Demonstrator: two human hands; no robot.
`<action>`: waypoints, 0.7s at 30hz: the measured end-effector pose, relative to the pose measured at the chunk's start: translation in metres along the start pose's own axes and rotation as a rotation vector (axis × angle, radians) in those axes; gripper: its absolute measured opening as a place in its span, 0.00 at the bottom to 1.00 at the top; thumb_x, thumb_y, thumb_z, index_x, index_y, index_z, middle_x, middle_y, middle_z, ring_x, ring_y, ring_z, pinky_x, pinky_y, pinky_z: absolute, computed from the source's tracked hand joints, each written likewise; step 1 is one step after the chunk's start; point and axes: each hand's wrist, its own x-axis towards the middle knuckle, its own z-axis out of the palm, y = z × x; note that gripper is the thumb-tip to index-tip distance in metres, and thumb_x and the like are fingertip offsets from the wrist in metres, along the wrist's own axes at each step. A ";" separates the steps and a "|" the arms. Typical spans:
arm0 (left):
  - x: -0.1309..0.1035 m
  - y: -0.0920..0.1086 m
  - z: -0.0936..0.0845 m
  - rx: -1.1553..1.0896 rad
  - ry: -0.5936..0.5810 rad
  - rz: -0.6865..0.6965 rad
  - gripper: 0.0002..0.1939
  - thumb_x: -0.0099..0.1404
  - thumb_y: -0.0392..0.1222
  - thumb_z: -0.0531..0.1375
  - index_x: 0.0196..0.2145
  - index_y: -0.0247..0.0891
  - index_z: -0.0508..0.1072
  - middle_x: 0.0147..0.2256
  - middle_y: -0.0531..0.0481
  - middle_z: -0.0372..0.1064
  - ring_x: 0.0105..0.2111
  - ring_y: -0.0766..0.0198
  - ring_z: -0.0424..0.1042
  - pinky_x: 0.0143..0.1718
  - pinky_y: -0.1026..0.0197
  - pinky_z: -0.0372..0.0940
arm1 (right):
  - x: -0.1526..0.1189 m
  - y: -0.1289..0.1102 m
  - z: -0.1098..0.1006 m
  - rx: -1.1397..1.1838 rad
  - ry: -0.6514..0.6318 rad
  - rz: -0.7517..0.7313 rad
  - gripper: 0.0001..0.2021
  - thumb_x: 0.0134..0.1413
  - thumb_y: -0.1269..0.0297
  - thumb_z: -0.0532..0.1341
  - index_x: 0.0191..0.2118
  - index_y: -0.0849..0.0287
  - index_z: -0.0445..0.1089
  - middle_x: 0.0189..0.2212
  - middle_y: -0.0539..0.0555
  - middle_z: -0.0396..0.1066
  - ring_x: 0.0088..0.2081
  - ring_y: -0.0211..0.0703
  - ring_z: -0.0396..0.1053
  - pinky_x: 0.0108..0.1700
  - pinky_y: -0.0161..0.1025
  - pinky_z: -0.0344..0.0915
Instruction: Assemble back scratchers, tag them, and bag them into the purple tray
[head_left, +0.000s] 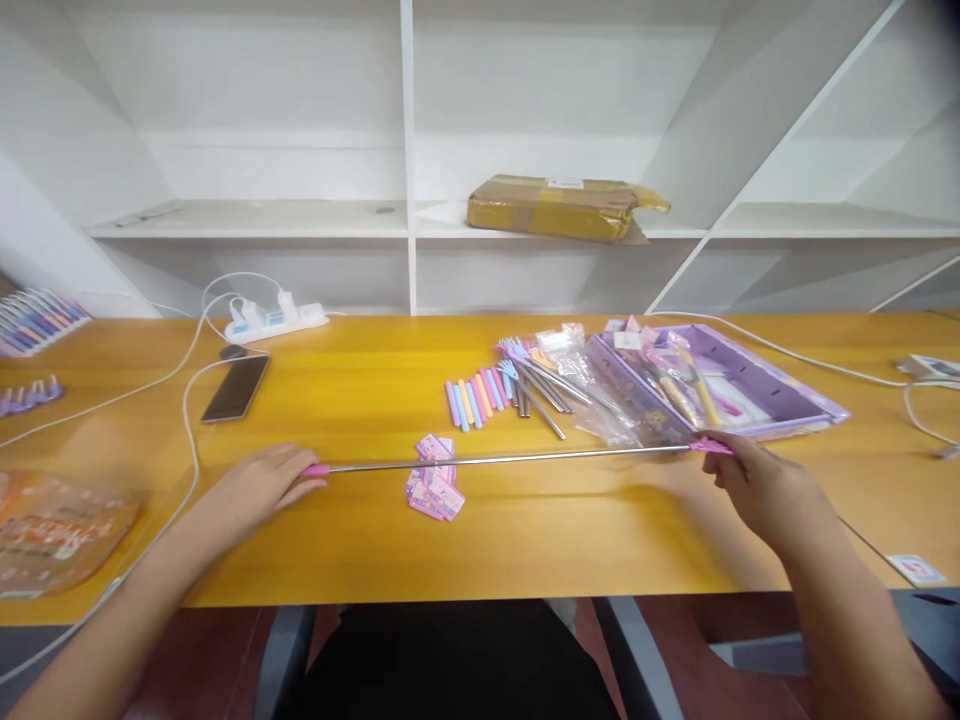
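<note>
A telescopic back scratcher (517, 459), its thin metal rod pulled out long, stretches level above the desk between my hands. My left hand (266, 478) is closed on its pink handle end. My right hand (761, 485) grips the pink claw end. Beneath the rod lies a loose pile of small pink and purple printed cards (435, 495). Beyond it sit a row of pastel handles (476, 398) and a heap of metal rods (544, 385) with coloured claw heads. Clear plastic wrapping (600, 395) lies beside them.
A purple tray (814, 408) holding packaged items is at right. To the left are a phone (236, 388), a power strip (300, 319), white cables (187, 430) and an orange plastic bag (64, 535). A torn cardboard box (551, 208) rests on the shelf behind.
</note>
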 end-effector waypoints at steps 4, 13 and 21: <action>0.002 0.004 0.003 0.024 0.035 0.024 0.20 0.79 0.51 0.48 0.44 0.41 0.76 0.39 0.46 0.75 0.40 0.55 0.75 0.45 0.55 0.68 | 0.008 0.005 -0.005 0.079 -0.199 0.236 0.08 0.61 0.58 0.58 0.37 0.53 0.71 0.28 0.58 0.78 0.27 0.51 0.74 0.34 0.43 0.63; 0.026 0.016 -0.006 0.021 0.140 0.128 0.18 0.79 0.47 0.47 0.46 0.41 0.75 0.36 0.47 0.74 0.36 0.56 0.75 0.40 0.56 0.68 | 0.022 -0.039 -0.011 -0.256 -0.240 0.202 0.19 0.70 0.63 0.49 0.51 0.67 0.73 0.30 0.69 0.75 0.29 0.56 0.74 0.31 0.44 0.55; 0.070 0.073 0.002 -0.052 0.107 0.122 0.20 0.81 0.48 0.44 0.44 0.39 0.73 0.37 0.45 0.75 0.35 0.57 0.75 0.37 0.57 0.66 | 0.017 -0.168 -0.030 -0.309 -0.081 0.026 0.14 0.71 0.67 0.47 0.44 0.63 0.69 0.27 0.62 0.72 0.26 0.50 0.70 0.29 0.40 0.50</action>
